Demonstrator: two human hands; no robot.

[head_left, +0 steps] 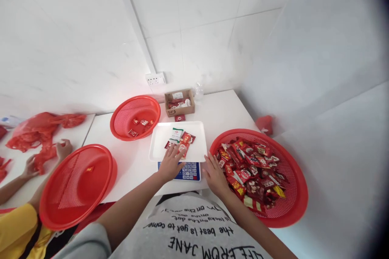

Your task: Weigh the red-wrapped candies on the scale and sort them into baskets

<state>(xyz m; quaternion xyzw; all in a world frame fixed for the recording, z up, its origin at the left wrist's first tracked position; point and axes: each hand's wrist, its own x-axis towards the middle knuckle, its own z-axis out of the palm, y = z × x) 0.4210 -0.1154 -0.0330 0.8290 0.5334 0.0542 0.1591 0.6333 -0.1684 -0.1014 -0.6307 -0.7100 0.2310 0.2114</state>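
Observation:
A white tray (197, 139) sits on a digital scale with a blue keypad (187, 171). On it lie several small packets, among them a green-and-white packet (176, 134) and red packets (186, 139). My left hand (170, 165) reaches over the tray's front edge, its fingers stretched out at the nearest red packets; whether they touch is hard to tell. My right hand (215, 175) is between the tray's right front corner and a large red basket (293, 170), fingers extended and nothing visible in them. Many red and brown wrapped packets (249, 166) are heaped in that basket.
Behind the tray stands a cardboard box (180, 110) with packets inside. A red basket (117, 123) at back left holds a few packets; another red basket (100, 202) stands nearer. At far left, a co-worker's hands (63, 149) handle red plastic bags (45, 133).

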